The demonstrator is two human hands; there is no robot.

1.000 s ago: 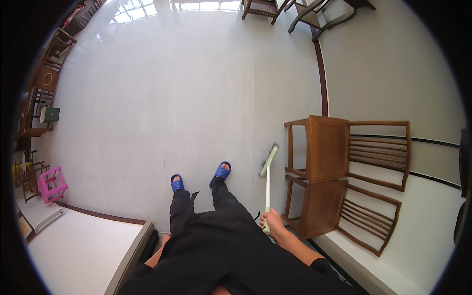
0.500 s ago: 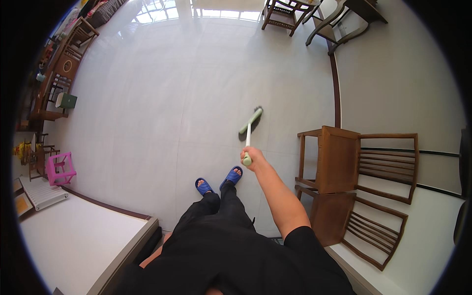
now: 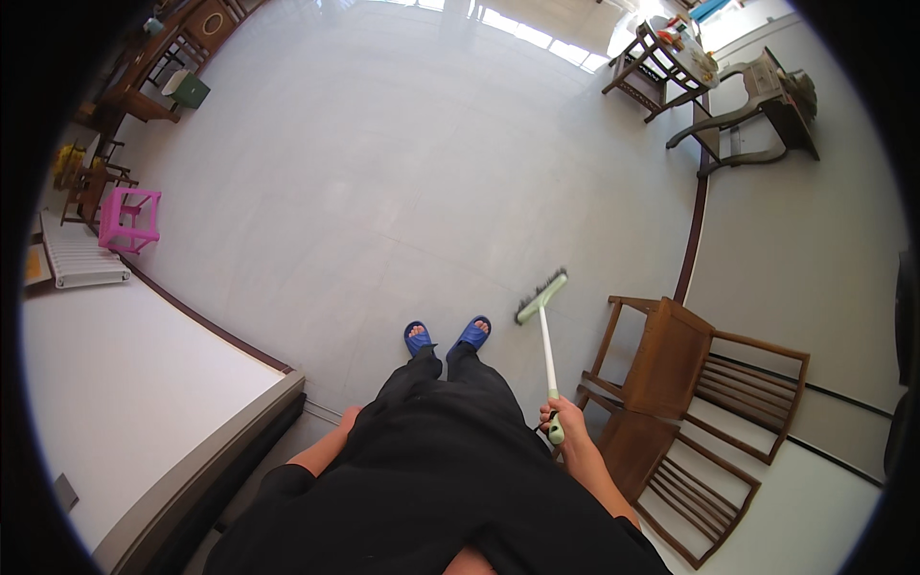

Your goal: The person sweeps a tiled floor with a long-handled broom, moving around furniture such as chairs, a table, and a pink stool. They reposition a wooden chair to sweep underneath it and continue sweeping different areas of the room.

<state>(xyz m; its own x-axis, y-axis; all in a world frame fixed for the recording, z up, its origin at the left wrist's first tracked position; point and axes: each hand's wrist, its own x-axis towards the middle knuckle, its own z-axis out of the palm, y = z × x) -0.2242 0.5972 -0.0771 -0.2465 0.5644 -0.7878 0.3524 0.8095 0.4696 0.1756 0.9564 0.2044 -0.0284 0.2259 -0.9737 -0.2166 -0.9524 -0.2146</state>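
Note:
A broom [image 3: 547,343] with a white stick, a pale green head and dark bristles slants across the floor ahead of me, to the right of my feet. My right hand [image 3: 567,422] is wrapped round its green grip, low at my right side. The bristles point away from me; whether they touch the floor I cannot tell. At my left hip, only a bit of my left hand [image 3: 352,418] shows beside the black clothing. Its fingers are hidden, and I see nothing held there.
Two wooden chairs [image 3: 661,359] stand close on the right, near the broom. A carved table [image 3: 757,96] and a small wooden stand [image 3: 652,72] are at the far right. On the left are a pink stool [image 3: 131,220], a white radiator [image 3: 84,251] and a green bin [image 3: 186,88].
My right hand has drawn back toward my right side, bringing the broom nearer and rightward. The broom's bristles have turned to the far side. My view has swung, and my left hand now shows.

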